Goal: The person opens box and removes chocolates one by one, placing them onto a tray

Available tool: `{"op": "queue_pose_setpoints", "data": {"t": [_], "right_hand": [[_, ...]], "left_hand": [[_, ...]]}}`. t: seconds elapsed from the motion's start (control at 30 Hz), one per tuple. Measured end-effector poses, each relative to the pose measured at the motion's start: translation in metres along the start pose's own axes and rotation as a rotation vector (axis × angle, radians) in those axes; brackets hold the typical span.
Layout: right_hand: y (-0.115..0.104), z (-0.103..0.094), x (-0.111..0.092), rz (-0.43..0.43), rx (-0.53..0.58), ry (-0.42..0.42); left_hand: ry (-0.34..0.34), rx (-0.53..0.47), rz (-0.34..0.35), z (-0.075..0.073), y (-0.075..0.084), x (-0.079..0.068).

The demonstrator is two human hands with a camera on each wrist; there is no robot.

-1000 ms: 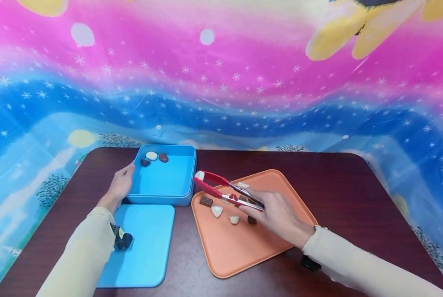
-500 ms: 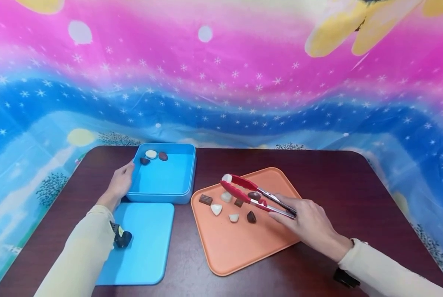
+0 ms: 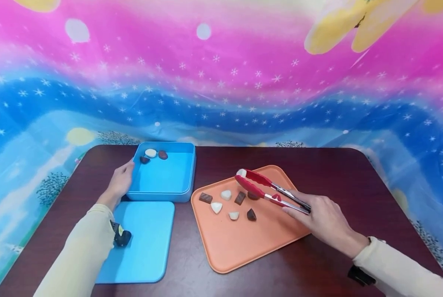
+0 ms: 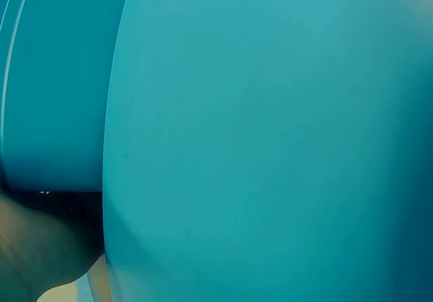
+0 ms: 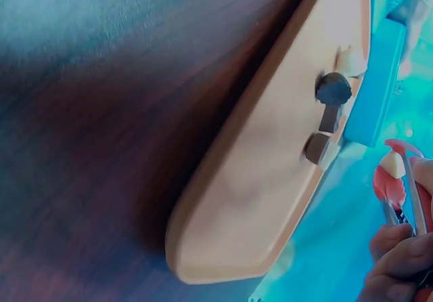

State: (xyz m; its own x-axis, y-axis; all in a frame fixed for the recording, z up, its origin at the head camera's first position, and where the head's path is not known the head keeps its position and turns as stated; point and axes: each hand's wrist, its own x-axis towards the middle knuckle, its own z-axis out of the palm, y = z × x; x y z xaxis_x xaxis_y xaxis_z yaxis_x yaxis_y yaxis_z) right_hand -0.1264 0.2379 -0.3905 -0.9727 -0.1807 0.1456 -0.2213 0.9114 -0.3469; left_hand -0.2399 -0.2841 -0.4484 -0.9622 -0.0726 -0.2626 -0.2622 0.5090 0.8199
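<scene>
My right hand point(image 3: 329, 222) holds red-tipped metal tongs point(image 3: 256, 189) above the far part of the orange tray point(image 3: 229, 251). A white chocolate-like piece point(image 3: 241, 173) sits between the tongs' tips, also visible in the right wrist view as a pale piece point(image 5: 392, 164). My left hand point(image 3: 120, 181) grips the left side of a blue box point(image 3: 162, 197); some of its fingers are hidden. Inside the box lie a white piece point(image 3: 151, 153), a brown oval piece point(image 3: 163, 154) and a dark piece point(image 3: 144, 159). Several white and brown pieces lie on the tray, including a brown bar point(image 3: 206, 198).
A flat blue lid point(image 3: 151, 243) lies in front of the box, partly under my left forearm. Everything stands on a dark reddish-brown table point(image 3: 329, 169). Behind it hangs a colourful patterned cloth point(image 3: 221, 95).
My right hand and the tongs, with the white piece between the tips, have moved right, from beside the box to over the tray. My left hand has stayed at the box.
</scene>
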Motion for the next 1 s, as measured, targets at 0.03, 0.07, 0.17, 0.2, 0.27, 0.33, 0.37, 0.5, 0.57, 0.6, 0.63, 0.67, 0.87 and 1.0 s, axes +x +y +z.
{"op": "queue_pose_setpoints", "data": {"t": [0.03,0.07,0.17,0.2,0.27,0.33,0.37,0.5,0.57,0.6,0.63,0.67,0.87,1.0], "right_hand": [[0.001,-0.001,0.001,-0.001,-0.003,-0.001],[0.001,-0.003,0.002,0.0,-0.007,-0.002],[0.004,-0.004,0.001,0.004,-0.013,-0.015],[0.006,-0.005,0.0,0.007,-0.017,-0.015],[0.01,-0.005,-0.002,0.013,-0.026,-0.01],[0.014,-0.006,-0.005,0.012,-0.037,0.007],[0.017,-0.007,-0.006,0.011,-0.042,0.013],[0.024,-0.009,-0.012,0.0,-0.062,0.027],[0.027,-0.011,-0.015,0.002,-0.065,0.024],[0.029,-0.011,-0.016,0.003,-0.065,0.022],[0.03,-0.011,-0.017,0.004,-0.066,0.02],[0.031,-0.011,-0.018,0.005,-0.065,0.016],[0.041,-0.009,-0.023,0.026,-0.067,0.002],[0.047,-0.007,-0.025,0.038,-0.071,-0.008]], "left_hand": [[0.0,0.001,0.001,0.0,0.0,0.0],[0.001,0.005,0.002,0.0,-0.001,0.0],[0.002,0.009,-0.007,-0.001,-0.001,0.0],[0.002,0.007,-0.01,-0.001,-0.001,0.0],[0.004,0.004,-0.01,-0.002,-0.001,0.0],[0.002,-0.004,-0.01,-0.001,0.0,0.001],[0.004,-0.007,-0.009,0.0,0.001,0.001],[0.001,-0.017,-0.022,-0.001,0.004,0.001],[0.001,-0.02,-0.03,0.0,0.005,0.0],[-0.001,-0.02,-0.036,-0.001,0.005,0.0],[0.0,-0.018,-0.039,-0.001,0.006,0.0],[0.001,-0.018,-0.042,-0.002,0.006,0.0],[0.006,-0.015,-0.034,-0.002,0.005,0.003],[0.005,-0.012,-0.027,0.001,0.003,0.004]]}}
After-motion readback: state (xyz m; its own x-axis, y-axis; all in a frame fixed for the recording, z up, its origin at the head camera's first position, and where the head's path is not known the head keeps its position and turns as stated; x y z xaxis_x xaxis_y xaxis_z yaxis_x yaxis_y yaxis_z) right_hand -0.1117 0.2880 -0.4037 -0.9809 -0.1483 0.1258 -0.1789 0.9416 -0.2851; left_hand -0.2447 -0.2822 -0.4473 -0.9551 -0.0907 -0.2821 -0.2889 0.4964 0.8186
